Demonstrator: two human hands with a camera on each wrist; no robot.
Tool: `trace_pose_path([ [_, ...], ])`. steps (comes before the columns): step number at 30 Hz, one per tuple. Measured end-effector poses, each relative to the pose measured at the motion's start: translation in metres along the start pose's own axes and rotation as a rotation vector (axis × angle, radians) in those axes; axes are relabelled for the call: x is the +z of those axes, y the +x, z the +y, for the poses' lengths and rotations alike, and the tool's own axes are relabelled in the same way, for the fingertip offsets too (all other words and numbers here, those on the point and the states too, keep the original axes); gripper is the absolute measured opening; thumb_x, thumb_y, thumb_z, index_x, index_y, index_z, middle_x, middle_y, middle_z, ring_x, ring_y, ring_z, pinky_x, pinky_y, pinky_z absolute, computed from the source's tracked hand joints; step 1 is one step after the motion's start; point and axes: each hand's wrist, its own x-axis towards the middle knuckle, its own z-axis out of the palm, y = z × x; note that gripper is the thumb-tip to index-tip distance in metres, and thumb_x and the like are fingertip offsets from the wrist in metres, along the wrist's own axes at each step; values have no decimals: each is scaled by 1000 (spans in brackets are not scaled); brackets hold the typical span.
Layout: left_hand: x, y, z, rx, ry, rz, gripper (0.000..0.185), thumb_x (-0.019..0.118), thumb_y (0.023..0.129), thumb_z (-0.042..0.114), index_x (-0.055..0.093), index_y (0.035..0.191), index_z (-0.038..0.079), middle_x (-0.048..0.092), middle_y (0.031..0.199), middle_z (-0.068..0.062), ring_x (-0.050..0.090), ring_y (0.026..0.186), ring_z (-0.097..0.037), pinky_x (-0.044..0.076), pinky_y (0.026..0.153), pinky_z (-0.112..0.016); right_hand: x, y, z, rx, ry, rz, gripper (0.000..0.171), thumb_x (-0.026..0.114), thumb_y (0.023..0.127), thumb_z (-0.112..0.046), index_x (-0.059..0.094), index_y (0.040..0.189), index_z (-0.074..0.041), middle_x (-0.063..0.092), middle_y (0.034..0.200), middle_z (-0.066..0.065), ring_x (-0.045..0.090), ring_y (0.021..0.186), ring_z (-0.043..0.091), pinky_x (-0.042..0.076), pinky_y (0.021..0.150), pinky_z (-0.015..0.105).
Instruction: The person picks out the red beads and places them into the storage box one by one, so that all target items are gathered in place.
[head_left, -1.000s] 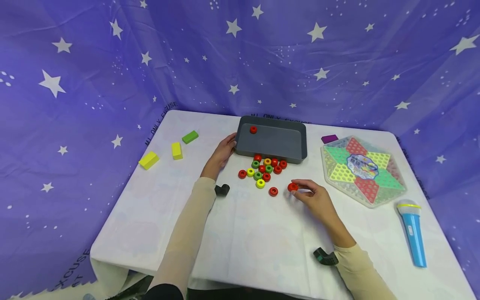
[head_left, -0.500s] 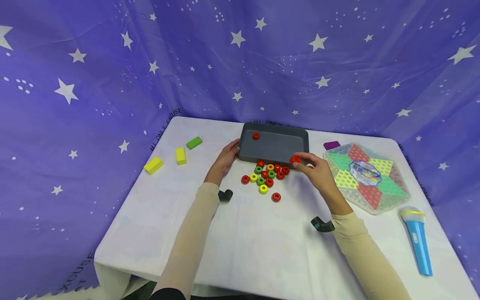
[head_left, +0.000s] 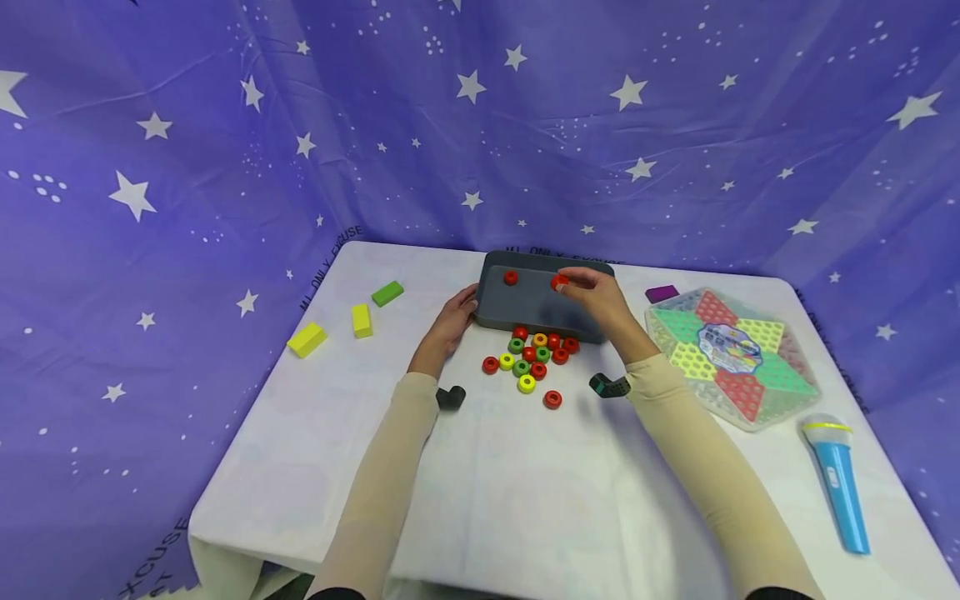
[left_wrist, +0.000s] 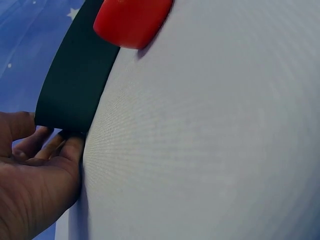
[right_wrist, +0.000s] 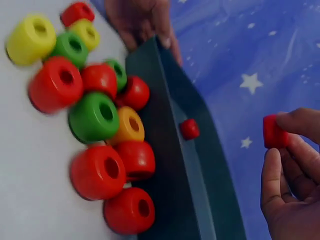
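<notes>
In the head view, my right hand [head_left: 600, 302] pinches a red bead [head_left: 559, 282] between thumb and fingertips, over the grey tray [head_left: 525, 310]. The right wrist view shows this holed, barrel-shaped bead [right_wrist: 274, 132] held above the tray's inside. Another red bead [head_left: 511, 277] lies in the tray's left part. My left hand [head_left: 454, 319] grips the tray's left end; its fingers [left_wrist: 74, 146] curl at the end wall in the left wrist view. A cluster of red, green, yellow and orange beads [right_wrist: 95, 117] lies on the tablecloth along the tray's near side.
One red bead [head_left: 552, 399] lies apart, nearer the front. Yellow blocks [head_left: 307, 340] and a green block [head_left: 387, 293] are at the left. A purple block [head_left: 662, 293], a hexagonal Chinese checkers set [head_left: 731, 354] and a blue toy microphone [head_left: 838, 483] lie at the right.
My right hand has carried the red bead from the table right of the cluster, forward and left, to over the tray. My left hand stays at the tray's left end.
</notes>
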Motion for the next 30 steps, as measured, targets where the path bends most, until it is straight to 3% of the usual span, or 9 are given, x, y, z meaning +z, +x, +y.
trace_pose_path([
  [16,2,1,-1,18,0,2,45,39,104,8,39,148,15,38,153,-4,35,140,-15,28,117,-34,27,61,-4,120,-33,-35,34,67,91,-15,64,124,-9,57,130,10,55,115,23,46,102,40],
  [23,1,-2,0,31,1,18,46,38,104,7,38,149,13,37,153,-6,34,140,-17,27,117,-36,33,77,5,150,-128,-51,35,65,91,-11,62,124,-2,55,131,15,54,114,27,47,99,41],
  [30,1,-4,1,32,25,7,46,37,104,9,35,150,12,35,154,-6,32,141,-17,26,117,-37,38,83,12,183,-132,-53,39,66,88,-4,58,124,7,55,125,21,55,105,31,48,97,41],
])
